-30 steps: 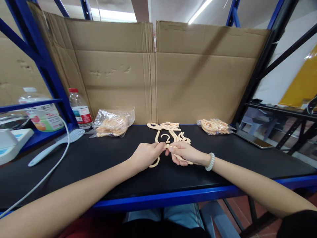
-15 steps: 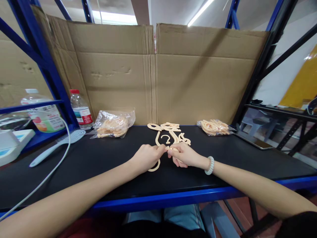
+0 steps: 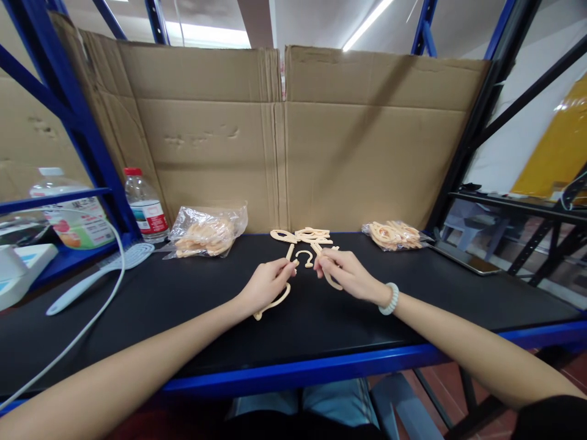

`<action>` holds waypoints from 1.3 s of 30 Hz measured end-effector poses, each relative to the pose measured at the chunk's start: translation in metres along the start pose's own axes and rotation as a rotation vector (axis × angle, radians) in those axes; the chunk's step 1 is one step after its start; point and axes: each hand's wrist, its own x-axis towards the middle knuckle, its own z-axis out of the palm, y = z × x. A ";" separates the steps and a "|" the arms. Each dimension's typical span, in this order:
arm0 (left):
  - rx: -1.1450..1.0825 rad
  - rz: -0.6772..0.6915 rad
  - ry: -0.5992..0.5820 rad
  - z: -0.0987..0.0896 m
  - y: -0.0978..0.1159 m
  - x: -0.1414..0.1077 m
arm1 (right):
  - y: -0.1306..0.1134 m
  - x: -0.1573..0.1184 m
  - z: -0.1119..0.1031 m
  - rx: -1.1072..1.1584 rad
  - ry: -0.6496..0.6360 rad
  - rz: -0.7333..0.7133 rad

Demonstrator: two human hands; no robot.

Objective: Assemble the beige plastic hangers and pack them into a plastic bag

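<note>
My left hand [image 3: 270, 281] is closed on a curved beige hanger arm [image 3: 277, 300], whose lower end curves out below the fingers near the mat. A short distance to the right, my right hand [image 3: 342, 272] grips another curved beige hanger arm [image 3: 333, 281]; the fingers cover much of it. Between and just beyond the hands lies a beige hanger hook [image 3: 310, 256] on the black work surface [image 3: 302, 333]. Behind it sit more beige hanger pieces [image 3: 313, 235], some overlapping, and a looped beige piece [image 3: 283, 236]. Parts near my right hand are partly hidden.
Clear bags of beige pieces lie at the back left [image 3: 208, 235] and back right [image 3: 395, 235]. A pale hairbrush [image 3: 101, 275], a white cable [image 3: 98, 311] and a red-capped bottle [image 3: 147, 211] are on the left. A phone-like slab [image 3: 465, 258] rests at right. Cardboard [image 3: 215, 140] walls the back.
My hands, which met at the hanger pieces, have drawn apart. Each now holds a separate curved piece, and the hook shows in the gap. The view has shifted slightly.
</note>
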 end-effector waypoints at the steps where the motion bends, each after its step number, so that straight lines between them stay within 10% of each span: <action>1: -0.103 -0.071 -0.011 -0.001 -0.001 0.001 | 0.003 0.001 -0.004 -0.010 0.041 -0.009; 7: -0.577 -0.238 -0.029 -0.004 0.000 0.006 | 0.021 0.007 -0.018 -0.038 0.213 -0.014; 19: -0.795 -0.364 0.008 -0.009 -0.001 0.009 | 0.065 0.011 -0.046 -0.486 0.306 -0.128; 27: -0.814 -0.400 0.028 -0.009 0.001 0.009 | 0.089 0.006 -0.057 -0.603 -0.260 0.206; 32: -0.865 -0.418 0.043 -0.009 -0.003 0.009 | 0.091 0.005 -0.055 -0.613 -0.183 0.238; 39: -0.949 -0.420 0.064 -0.011 -0.001 0.010 | 0.051 0.005 -0.029 -0.483 -0.036 -0.075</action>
